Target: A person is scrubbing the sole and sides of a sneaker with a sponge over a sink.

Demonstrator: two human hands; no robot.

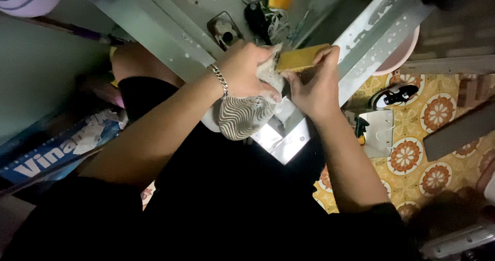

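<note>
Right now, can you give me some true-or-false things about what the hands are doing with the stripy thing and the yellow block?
1. The left hand grips a striped cloth. True.
2. The right hand holds a blue sponge. False: it pinches a yellow sponge-like block.
3. A chain bracelet sits on the left wrist. True.
4. The floor is plain white. False: it has yellow tiles with orange flower patterns.
5. The two hands are far apart. False: they meet over the metal frame.
</note>
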